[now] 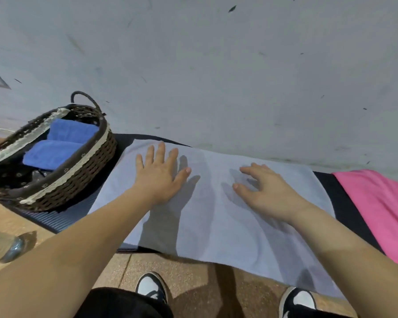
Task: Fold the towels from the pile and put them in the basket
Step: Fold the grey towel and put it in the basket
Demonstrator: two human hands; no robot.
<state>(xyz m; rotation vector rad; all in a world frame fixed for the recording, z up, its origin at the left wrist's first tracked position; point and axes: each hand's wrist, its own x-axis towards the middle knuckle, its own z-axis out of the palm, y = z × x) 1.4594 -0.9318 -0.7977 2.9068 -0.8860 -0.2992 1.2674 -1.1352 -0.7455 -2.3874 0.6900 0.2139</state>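
The pale towel lies spread on the dark mat, beside the basket. The left hand presses it flat, grip spread; the right hand rests on it, grip loosely spread.

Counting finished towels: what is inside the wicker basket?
Two folded blue towels lie side by side inside the basket, on its dark flowered lining. Anything beneath the towels is covered.

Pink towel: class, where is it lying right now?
In the head view, the pink towel lies at far right on the dark mat, beside the pale blue towel.
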